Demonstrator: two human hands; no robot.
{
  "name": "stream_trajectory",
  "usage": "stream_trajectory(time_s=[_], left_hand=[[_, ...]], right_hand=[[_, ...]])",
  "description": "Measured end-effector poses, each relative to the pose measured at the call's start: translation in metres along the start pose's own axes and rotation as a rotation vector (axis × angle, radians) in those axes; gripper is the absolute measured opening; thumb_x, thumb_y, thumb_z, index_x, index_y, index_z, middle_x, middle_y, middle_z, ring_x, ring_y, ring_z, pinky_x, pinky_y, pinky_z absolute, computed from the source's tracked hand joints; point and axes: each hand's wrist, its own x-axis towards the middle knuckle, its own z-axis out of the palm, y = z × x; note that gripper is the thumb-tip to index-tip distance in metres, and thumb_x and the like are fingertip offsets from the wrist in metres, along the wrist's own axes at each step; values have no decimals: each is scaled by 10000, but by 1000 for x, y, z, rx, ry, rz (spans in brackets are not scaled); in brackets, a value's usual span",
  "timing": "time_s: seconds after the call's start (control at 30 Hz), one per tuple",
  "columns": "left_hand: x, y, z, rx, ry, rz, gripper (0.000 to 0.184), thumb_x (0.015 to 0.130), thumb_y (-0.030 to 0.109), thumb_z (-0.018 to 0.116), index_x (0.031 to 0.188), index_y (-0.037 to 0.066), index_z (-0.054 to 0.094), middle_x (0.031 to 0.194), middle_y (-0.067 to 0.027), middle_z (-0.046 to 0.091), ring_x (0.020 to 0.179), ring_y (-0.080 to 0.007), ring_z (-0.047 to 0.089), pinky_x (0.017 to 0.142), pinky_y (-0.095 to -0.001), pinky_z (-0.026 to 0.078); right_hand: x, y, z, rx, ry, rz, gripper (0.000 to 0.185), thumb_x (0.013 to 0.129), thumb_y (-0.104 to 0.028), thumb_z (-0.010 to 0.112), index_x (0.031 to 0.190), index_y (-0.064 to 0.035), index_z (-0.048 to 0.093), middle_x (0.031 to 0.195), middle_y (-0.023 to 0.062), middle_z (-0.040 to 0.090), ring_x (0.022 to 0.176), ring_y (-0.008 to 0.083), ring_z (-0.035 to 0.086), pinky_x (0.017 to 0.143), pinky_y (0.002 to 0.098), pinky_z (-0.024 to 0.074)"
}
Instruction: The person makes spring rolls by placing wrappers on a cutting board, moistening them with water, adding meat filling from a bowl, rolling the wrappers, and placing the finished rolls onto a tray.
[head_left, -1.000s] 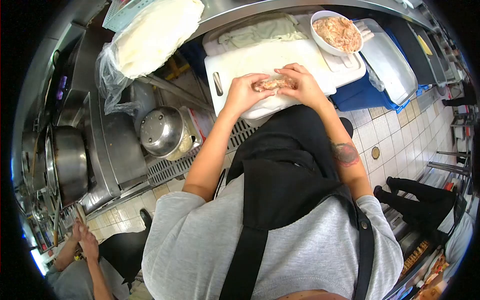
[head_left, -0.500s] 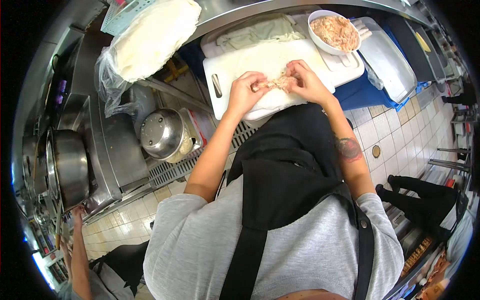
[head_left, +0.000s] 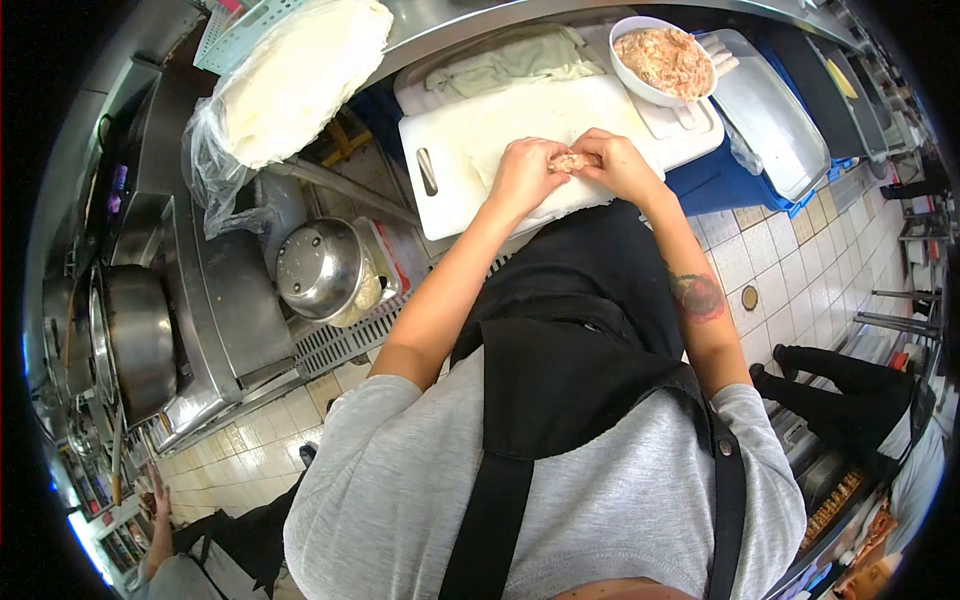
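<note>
Between my two hands sits a short lump of pinkish minced filling (head_left: 572, 162). My left hand (head_left: 527, 176) grips its left end with curled fingers, and my right hand (head_left: 617, 166) pinches the right end. Both hands are over a white cutting board (head_left: 447, 150), where a thin pale sheet (head_left: 488, 158) lies partly hidden beneath them. At the back right, a white bowl (head_left: 623, 78) holds more of the minced filling (head_left: 664, 58). Several pale, stick-like pieces (head_left: 722, 55) show behind the bowl.
A large stack of pale sheets (head_left: 305, 80) in clear plastic stands at upper left. Behind the board lies a greenish cloth (head_left: 515, 65); a metal tray (head_left: 775, 125) is on the right. Below left are a steel bowl (head_left: 322, 268) and pot (head_left: 140, 340). Co-workers (head_left: 235, 530) stand nearby.
My left hand has moved right, toward my right hand. The filling between them has gone from a longer stretched strip to a short, compact lump. The co-worker at lower left has shifted.
</note>
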Motion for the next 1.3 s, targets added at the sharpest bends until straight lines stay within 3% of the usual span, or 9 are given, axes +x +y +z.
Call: stream_trajectory(time_s=[0.17, 0.37, 0.57, 0.67, 0.77, 0.97, 1.07, 1.17, 1.3], left_hand=[[3, 1, 5, 0, 56, -20, 346, 660, 137, 835, 981, 42, 745, 929, -141, 727, 871, -299, 693, 817, -383, 547], [8, 8, 7, 34, 46, -26, 321, 664, 154, 833, 941, 28, 733, 908, -152, 722, 848, -303, 694, 802, -396, 550], [9, 18, 3, 7, 12, -131, 368, 660, 194, 839, 980, 41, 740, 904, -157, 719, 850, -306, 695, 796, -397, 552], [-1, 6, 12, 107, 195, 11, 373, 677, 207, 834, 1010, 63, 748, 918, -166, 719, 841, -308, 697, 782, -399, 555], [3, 15, 15, 39, 103, -24, 359, 693, 210, 831, 1018, 79, 754, 943, -168, 722, 866, -307, 698, 791, -398, 553], [12, 21, 19, 28, -1, -135, 317, 699, 182, 829, 992, 79, 763, 945, -149, 731, 907, -300, 697, 826, -390, 544], [8, 19, 23, 8, 133, 30, 247, 708, 137, 817, 944, 77, 775, 887, -142, 734, 845, -306, 705, 810, -397, 548], [11, 20, 26, 56, 110, 53, 244, 713, 116, 816, 949, 70, 773, 850, -137, 734, 789, -304, 710, 782, -393, 555], [19, 27, 22, -38, -38, -107, 320, 715, 127, 825, 1020, 59, 755, 903, -146, 738, 798, -292, 721, 774, -365, 564]], right_hand=[[-11, -11, -11, 176, 92, 57, 182, 789, -110, 741, 932, 1, 721, 952, 148, 681, 834, 314, 671, 770, 388, 538], [-5, -10, -5, -130, 267, -33, 148, 834, -161, 711, 889, -27, 737, 987, 128, 685, 843, 312, 670, 779, 375, 544], [4, -12, 8, 4, 239, -89, 120, 797, -107, 751, 880, -22, 738, 949, 106, 689, 805, 268, 681, 744, 352, 545], [-5, -17, -2, 186, 189, 149, 131, 764, -62, 767, 884, -19, 740, 885, 98, 690, 753, 201, 679, 704, 322, 536], [-9, 4, 4, 178, 175, 155, 132, 770, -69, 776, 887, -18, 743, 844, 85, 692, 728, 156, 664, 689, 291, 529], [-10, 35, -2, 414, 88, 272, 188, 775, -90, 782, 934, -6, 730, 889, 89, 689, 753, 163, 658, 725, 285, 530], [-13, 13, -23, 530, 36, 191, 273, 761, -95, 783, 1014, -16, 717, 960, 104, 676, 825, 203, 663, 784, 309, 528], [-14, 13, -25, -28, -27, -84, 331, 774, -108, 791, 1079, -11, 702, 1048, 87, 646, 960, 219, 646, 828, 326, 527], [-15, 23, -16, -14, -28, 51, 416, 708, -125, 824, 1090, -14, 699, 1047, 100, 640, 922, 259, 644, 812, 351, 528]])
